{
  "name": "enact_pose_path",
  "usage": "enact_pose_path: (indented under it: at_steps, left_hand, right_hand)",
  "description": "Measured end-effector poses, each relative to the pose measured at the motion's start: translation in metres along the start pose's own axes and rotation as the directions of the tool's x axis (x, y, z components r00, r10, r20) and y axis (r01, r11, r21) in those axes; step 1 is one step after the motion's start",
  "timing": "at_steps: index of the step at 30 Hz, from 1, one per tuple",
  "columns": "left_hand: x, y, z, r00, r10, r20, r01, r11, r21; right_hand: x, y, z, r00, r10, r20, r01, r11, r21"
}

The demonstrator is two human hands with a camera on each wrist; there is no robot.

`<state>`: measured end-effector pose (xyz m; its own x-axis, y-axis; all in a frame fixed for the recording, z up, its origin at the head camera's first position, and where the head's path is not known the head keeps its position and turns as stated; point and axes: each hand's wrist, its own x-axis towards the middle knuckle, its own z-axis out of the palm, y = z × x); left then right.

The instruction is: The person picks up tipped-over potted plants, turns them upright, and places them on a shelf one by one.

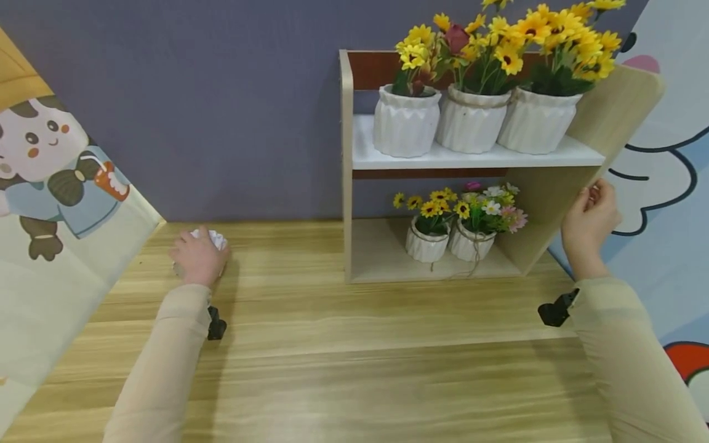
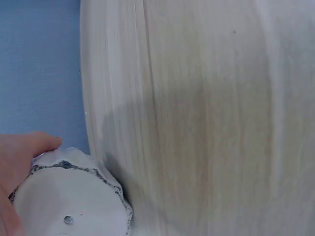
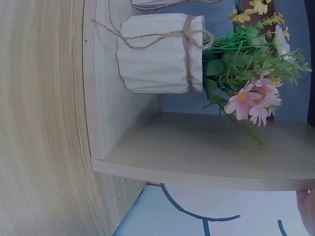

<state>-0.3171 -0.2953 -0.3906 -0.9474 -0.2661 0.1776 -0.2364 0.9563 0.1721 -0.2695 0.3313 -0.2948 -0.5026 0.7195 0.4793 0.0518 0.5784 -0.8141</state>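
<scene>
My left hand (image 1: 198, 257) grips a white fluted flowerpot (image 1: 217, 239) on the table near the back wall; the hand covers most of it. In the left wrist view, the pot's round underside (image 2: 74, 199), with a small hole, faces the camera, fingers at its side. On the other side, my right hand (image 1: 592, 221) has curled fingers at the front edge of the right side panel of a two-tier wooden shelf (image 1: 434, 161). Part of that hand shows beside the panel (image 3: 211, 181) in the right wrist view.
Several white pots (image 1: 407, 126) with yellow flowers stand on the shelf's upper tier. Below sit a pot of small sunflowers (image 1: 428, 243) and a twine-tied pot of mixed flowers (image 1: 472, 242). The wood-grain table (image 1: 354, 357) meets a grey-blue wall (image 1: 244, 123); cartoon-printed panels flank both sides.
</scene>
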Motion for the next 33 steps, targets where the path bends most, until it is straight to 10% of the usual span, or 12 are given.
enact_pose_path:
  at_steps: [12,33]
  left_hand:
    - [-0.007,-0.001,-0.002,0.997,0.011,-0.079,-0.024,0.984,-0.174]
    - [-0.033,0.002,0.008,0.944,-0.137,-0.300,-0.059,0.825,-0.561]
  right_hand:
    - [0.000,-0.001,-0.001,1.000,0.023,-0.013,-0.023,1.000,-0.001]
    - [0.002,0.003,0.001,0.999,0.035,0.035,-0.036,0.999,0.034]
